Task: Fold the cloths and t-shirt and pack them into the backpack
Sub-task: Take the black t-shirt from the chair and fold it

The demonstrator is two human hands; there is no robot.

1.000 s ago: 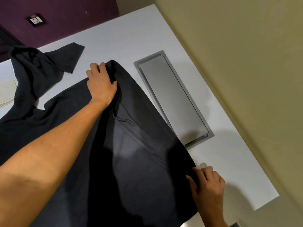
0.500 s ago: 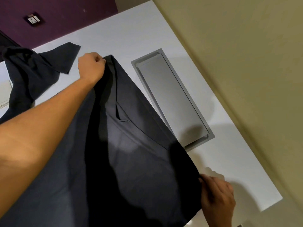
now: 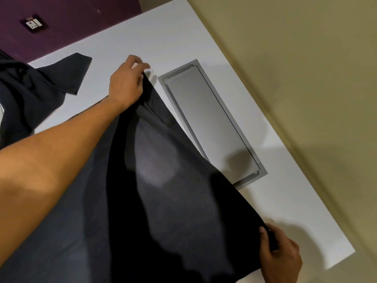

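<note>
Our left hand [image 3: 126, 82] and right hand [image 3: 279, 256] pinch fingers on the black t-shirt [image 3: 163, 190] edge running upper-centre to lower-right.

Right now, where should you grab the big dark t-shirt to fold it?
Grip the dark grey cotton t-shirt at the two ends of its edge beside the grey metal hatch, coming from that side. The left hand pinches the far end, the right hand the near end, so the edge runs straight between them.
</note>
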